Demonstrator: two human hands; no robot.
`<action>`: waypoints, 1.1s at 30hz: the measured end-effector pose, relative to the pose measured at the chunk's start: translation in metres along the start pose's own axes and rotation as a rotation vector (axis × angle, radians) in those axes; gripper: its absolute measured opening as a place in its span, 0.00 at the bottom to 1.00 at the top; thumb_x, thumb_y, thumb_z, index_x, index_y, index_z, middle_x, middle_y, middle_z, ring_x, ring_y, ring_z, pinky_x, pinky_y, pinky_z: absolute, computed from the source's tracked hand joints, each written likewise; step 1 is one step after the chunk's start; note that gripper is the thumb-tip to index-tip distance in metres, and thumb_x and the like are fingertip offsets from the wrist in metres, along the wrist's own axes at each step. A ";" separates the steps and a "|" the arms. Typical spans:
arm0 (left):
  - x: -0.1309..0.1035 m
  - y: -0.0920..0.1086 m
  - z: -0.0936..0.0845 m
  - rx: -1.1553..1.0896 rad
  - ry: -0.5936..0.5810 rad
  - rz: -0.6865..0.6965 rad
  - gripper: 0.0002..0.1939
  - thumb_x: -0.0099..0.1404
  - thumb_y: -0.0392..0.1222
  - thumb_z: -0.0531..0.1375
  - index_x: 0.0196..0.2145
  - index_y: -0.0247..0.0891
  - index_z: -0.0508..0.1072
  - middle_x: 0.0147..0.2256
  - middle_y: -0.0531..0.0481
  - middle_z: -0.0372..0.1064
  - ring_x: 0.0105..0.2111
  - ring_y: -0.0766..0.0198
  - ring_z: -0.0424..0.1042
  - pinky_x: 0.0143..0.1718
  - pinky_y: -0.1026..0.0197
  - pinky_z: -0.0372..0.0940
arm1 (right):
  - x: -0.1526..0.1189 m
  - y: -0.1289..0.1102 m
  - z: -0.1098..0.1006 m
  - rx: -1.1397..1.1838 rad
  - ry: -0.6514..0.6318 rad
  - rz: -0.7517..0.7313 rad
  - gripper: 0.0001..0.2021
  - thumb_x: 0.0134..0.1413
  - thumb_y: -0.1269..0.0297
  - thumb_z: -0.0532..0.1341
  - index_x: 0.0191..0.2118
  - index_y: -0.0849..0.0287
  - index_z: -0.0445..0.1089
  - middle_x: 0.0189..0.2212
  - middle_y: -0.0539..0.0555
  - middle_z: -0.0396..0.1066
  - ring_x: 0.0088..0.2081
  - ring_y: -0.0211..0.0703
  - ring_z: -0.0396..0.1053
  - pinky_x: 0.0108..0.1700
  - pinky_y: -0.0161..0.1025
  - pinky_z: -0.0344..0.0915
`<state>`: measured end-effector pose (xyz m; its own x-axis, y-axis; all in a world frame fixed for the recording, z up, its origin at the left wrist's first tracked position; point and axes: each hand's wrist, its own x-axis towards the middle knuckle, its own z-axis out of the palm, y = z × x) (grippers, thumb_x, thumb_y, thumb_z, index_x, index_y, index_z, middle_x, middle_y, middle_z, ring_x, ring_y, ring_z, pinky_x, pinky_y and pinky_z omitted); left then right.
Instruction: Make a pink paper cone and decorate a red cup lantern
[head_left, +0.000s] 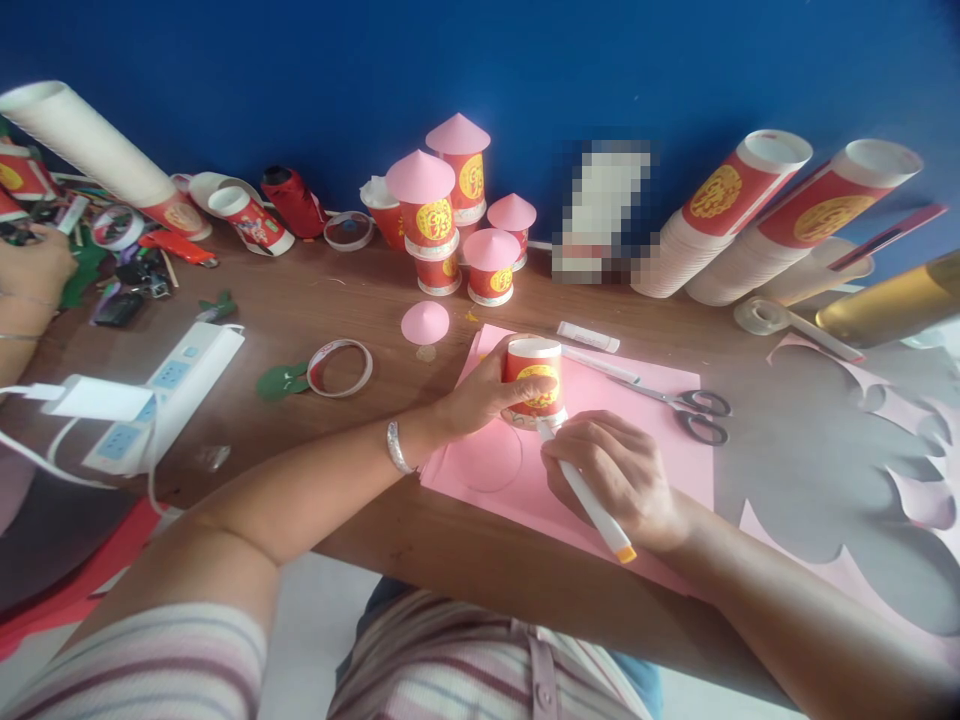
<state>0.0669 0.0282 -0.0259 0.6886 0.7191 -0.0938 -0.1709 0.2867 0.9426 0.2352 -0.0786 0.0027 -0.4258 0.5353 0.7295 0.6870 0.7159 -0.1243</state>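
My left hand (478, 396) is wrapped round a red paper cup (531, 365) with a gold emblem, above pink paper (652, 400). In my right hand (616, 478) is a white marker (592, 505) with an orange end, its tip at the cup's pale lower rim. A drawn circle shows on the paper just below the cup. Black-handled scissors (694, 410) lie on the paper's right part, and a white tube (589, 337) lies by its top edge.
Cups with pink cone roofs (435, 215) stand behind. Cup stacks (720, 205) lean at the back right. Pink scraps (847, 580) lie right. A power strip (169, 390), a paper ring (340, 368) and another person's hand (34, 270) are left.
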 end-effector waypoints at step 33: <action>0.001 0.006 0.002 -0.148 0.001 -0.023 0.22 0.56 0.47 0.71 0.42 0.35 0.69 0.33 0.51 0.68 0.34 0.67 0.68 0.40 0.61 0.64 | 0.000 0.001 -0.001 0.014 -0.007 0.012 0.10 0.56 0.81 0.62 0.39 0.60 0.67 0.25 0.49 0.70 0.27 0.39 0.69 0.33 0.40 0.73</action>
<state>0.0682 0.0296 -0.0198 0.6927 0.7119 -0.1155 -0.2569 0.3932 0.8828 0.2365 -0.0784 0.0037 -0.4221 0.5471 0.7229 0.6840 0.7155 -0.1422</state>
